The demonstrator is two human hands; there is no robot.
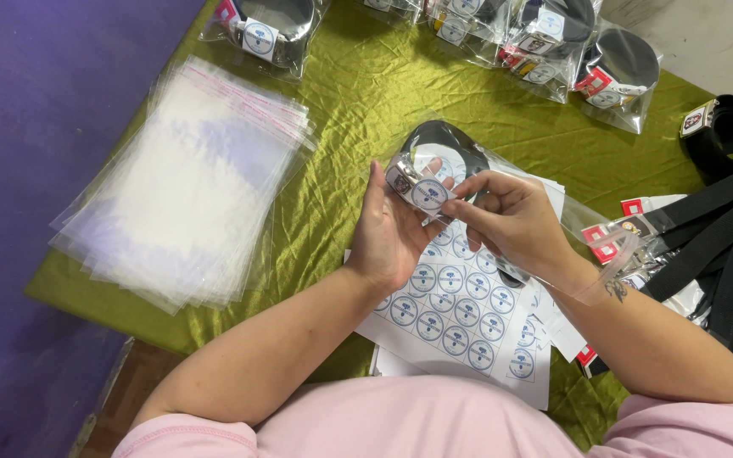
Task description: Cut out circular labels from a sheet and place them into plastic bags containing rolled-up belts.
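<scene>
Both hands grip a bagged black belt [434,165] above the sticker sheet [460,314]: the left hand [388,233] cups it from nine o'clock, and the right hand [511,220] pinches its round sticker [428,194] from three o'clock. Empty clear bags [184,182] lie stacked at nine o'clock.

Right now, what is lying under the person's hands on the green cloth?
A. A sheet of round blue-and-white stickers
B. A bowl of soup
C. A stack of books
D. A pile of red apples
A: a white sheet of round stickers lies on the green cloth just below the left hand and right hand, which hold a clear bag with a coiled black belt inside.
</scene>
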